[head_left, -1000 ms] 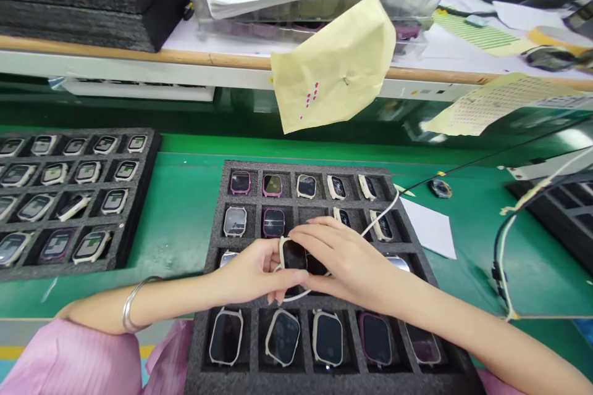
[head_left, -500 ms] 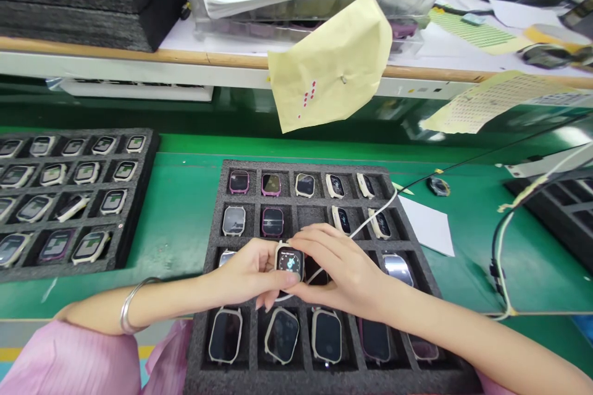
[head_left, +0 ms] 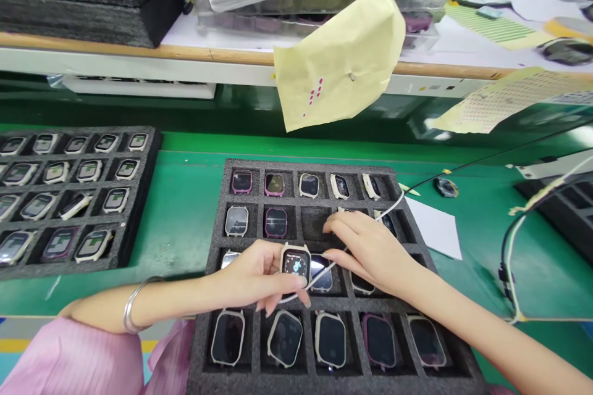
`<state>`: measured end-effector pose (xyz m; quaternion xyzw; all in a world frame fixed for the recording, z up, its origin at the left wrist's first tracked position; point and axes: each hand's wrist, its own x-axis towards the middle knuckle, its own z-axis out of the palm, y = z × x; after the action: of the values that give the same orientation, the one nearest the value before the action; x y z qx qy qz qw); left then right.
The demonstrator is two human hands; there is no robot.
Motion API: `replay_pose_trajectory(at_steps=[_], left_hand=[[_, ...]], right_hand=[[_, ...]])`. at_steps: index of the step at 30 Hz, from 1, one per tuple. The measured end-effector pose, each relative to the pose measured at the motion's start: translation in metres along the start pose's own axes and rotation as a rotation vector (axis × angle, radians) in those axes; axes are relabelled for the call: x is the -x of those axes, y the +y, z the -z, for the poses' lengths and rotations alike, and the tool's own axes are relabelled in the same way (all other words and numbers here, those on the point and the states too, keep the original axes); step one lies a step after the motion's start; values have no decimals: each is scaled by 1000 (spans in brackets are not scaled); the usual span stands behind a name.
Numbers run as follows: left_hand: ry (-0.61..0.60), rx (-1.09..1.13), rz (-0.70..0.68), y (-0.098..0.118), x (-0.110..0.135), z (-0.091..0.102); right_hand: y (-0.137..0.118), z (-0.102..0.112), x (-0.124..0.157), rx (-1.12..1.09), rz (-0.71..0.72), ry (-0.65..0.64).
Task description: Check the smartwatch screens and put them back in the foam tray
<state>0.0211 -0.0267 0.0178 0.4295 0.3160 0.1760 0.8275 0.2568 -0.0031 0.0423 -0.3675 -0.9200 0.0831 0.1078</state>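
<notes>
Counting from where I stand: one side tray [head_left: 132, 219] left of the central tray [head_left: 259, 381], whose front row holds five watches [head_left: 285, 338]; above it, the left hand [head_left: 264, 274] pinches one lit watch [head_left: 295, 262], the right hand [head_left: 368, 247] has fingers parted; right of it, one white sheet [head_left: 434, 228].

Cream watch [head_left: 296, 263]; white cable [head_left: 320, 275]; charcoal tray [head_left: 259, 385]; green bench [head_left: 183, 216].

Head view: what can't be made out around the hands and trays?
All head view:
- held watch: back turned away; fine screen text too small
- white cable: near end hidden behind left hand
- watch in tray: upper part covered by right hand
- left tray: cut off by left edge
</notes>
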Motion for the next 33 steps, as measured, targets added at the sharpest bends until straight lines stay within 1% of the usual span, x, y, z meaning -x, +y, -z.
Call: replay_pose_trajectory(at_steps=[3, 6, 8, 10, 13, 15, 18, 21, 33], left_hand=[[4, -2, 10, -1, 0, 0], [10, -13, 9, 0, -1, -1], [12, -25, 4, 0, 0, -1], [11, -39, 4, 0, 0, -1], [23, -54, 2, -3, 0, -1], [34, -60, -6, -5, 0, 0], [38, -64, -11, -6, 0, 0], [35, -76, -5, -6, 0, -1], [39, -122, -13, -9, 1, -2]], right_hand=[[-1, 3, 0, -30, -42, -45], [-9, 9, -3, -208, -71, -4], [-16, 12, -5, -340, -56, 32], [-25, 12, -6, -389, -1, 21], [-37, 3, -7, -326, 50, 1], [-42, -4, -7, -305, 41, 16], [-43, -10, -7, -349, 18, 18], [-42, -11, -6, -364, 14, 26], [-40, -9, -4, -306, 95, 42]])
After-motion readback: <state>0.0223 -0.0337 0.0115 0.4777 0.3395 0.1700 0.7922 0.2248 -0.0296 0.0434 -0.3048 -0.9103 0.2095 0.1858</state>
